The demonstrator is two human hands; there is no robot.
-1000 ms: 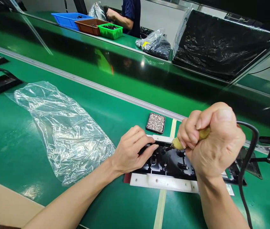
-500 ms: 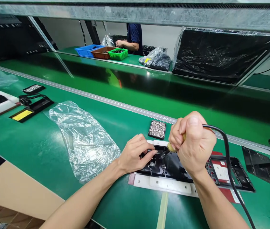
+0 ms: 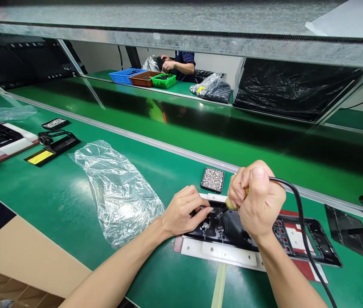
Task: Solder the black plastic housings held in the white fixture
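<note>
A long black plastic housing lies in a white fixture on the green bench. My right hand is wrapped round a corded electric screwdriver, with its yellowish front showing below my fingers. The tool's bit slants down and left into the housing, and a black cable leaves the back of my fist. Over the housing's left end, my left hand is closed in a pinch close to the bit; what its fingertips hold is mostly hidden. A small black tray of silvery screws sits just behind the fixture.
A crumpled clear plastic bag lies left of my hands. Farther left are a black bracket, another screw tray and a second fixture. A black stand is at right. Across the bench, a co-worker's hands are behind colored bins.
My view has tilted up slightly, so the scene sits lower. Both hands keep nearly the same place on the housing. The co-worker's hands have risen, and part of another person's hand shows at far left.
</note>
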